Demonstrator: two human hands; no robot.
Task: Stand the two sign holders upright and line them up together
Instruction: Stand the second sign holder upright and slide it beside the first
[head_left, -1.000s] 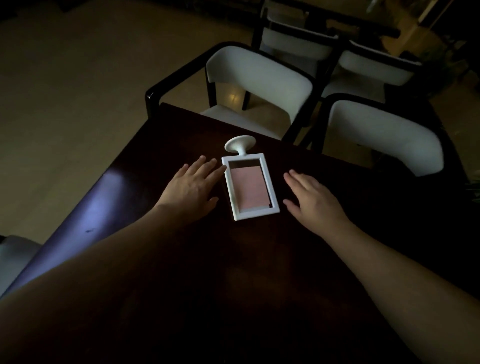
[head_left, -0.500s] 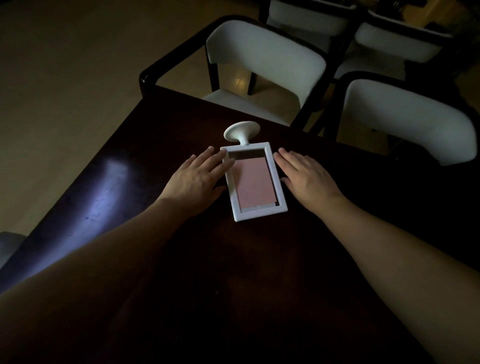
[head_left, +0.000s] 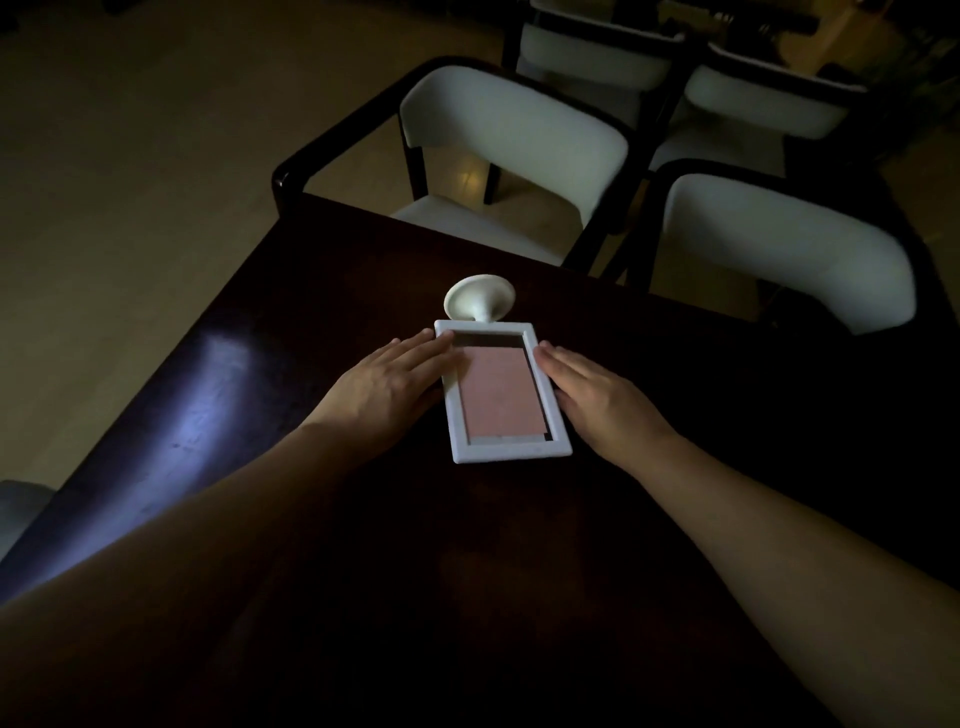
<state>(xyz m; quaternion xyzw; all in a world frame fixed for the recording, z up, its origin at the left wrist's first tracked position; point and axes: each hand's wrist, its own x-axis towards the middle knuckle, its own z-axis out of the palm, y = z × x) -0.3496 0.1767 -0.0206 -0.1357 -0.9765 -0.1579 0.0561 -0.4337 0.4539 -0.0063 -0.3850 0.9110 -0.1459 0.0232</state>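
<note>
A white sign holder (head_left: 511, 450) lies flat on the dark table (head_left: 467, 597), its round foot (head_left: 479, 296) pointing away from me and a pink card in its frame. My left hand (head_left: 387, 382) rests flat against the frame's left edge, fingertips over the upper left rim. My right hand (head_left: 597, 397) lies flat against the right edge. Both hands touch the frame with fingers stretched out, not closed around it. Only one sign holder is in view.
Two white-cushioned chairs (head_left: 519, 135) (head_left: 779, 249) with black frames stand at the table's far edge, more chairs behind them. The table's left edge (head_left: 171, 415) catches a bluish light. The room is dim, with bare floor on the left.
Both hands have slid inward from either side until they touch the frame's long edges. The sign holder still lies flat.
</note>
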